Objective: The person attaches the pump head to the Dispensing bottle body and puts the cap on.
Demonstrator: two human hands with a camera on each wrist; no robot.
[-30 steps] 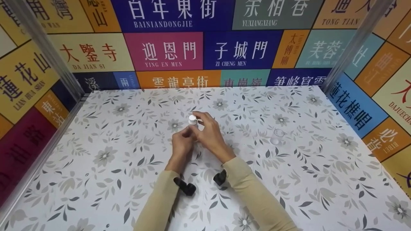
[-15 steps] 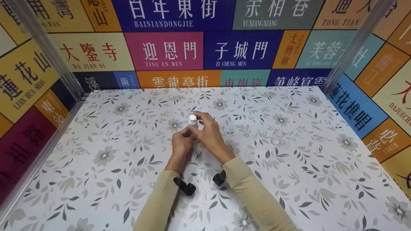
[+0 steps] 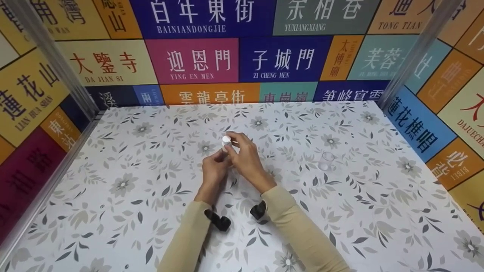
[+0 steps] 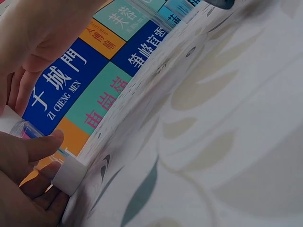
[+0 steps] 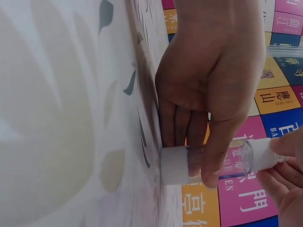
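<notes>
A small clear bottle [image 5: 240, 156] with a white cap [image 3: 226, 139] stands upright near the middle of the table. Its white base [image 5: 173, 165] is right at the tabletop. My left hand [image 3: 214, 168] grips the lower part of the clear body, thumb on one side and fingers behind. From the right, my right hand [image 3: 246, 155] pinches the cap between thumb and fingers; in the right wrist view the cap sits slightly askew on the bottle. In the head view the hands hide most of the body.
A small clear cup [image 3: 325, 161] is on the table to the right. The tabletop [image 3: 159, 226] has a grey leaf and flower print. Colourful sign-covered walls [image 3: 196, 60] rise at the back and sides. Black cameras [image 3: 218, 220] are strapped at both wrists.
The cap has tipped slightly and shifted a little under my right fingers. My left hand keeps its grip on the bottle in almost the same place.
</notes>
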